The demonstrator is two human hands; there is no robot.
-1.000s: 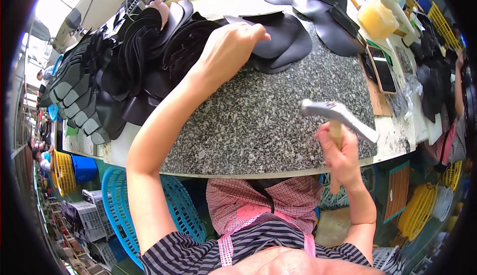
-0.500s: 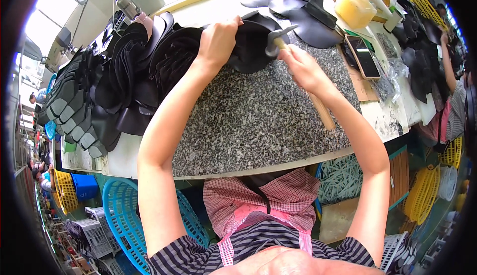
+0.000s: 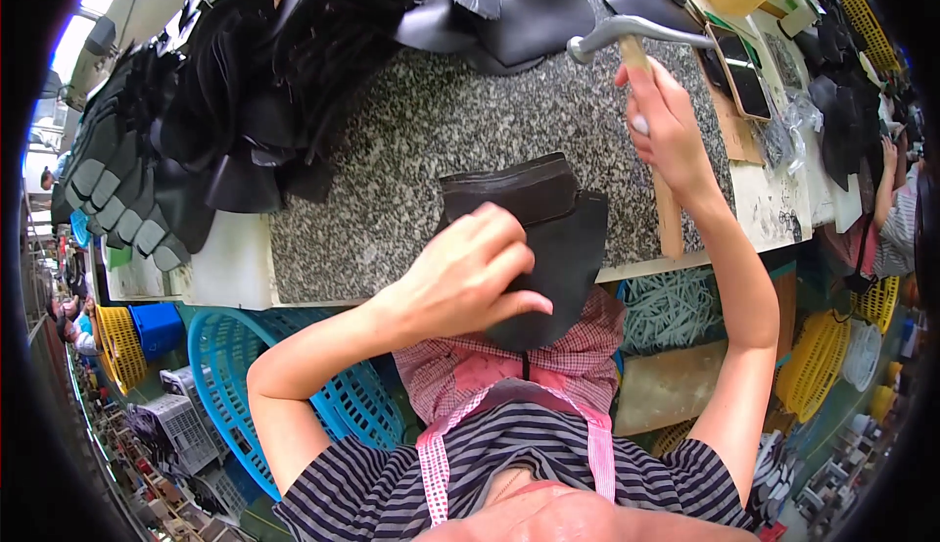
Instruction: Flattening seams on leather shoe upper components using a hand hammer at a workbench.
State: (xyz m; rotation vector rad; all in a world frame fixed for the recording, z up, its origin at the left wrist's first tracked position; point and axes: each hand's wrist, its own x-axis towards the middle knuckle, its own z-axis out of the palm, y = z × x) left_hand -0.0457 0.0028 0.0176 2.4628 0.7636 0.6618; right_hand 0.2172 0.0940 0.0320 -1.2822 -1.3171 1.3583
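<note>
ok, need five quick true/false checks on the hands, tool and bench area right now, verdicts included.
1. The right hand grips a hammer. True.
2. The hammer's head touches the black piece at the left hand. False: it is apart from that black piece.
3. The left hand holds a phone. False: the phone lies at the right of the bench.
4. The countertop is speckled grey. True.
5. The large basket nearest the left forearm is yellow. False: that basket is blue.
</note>
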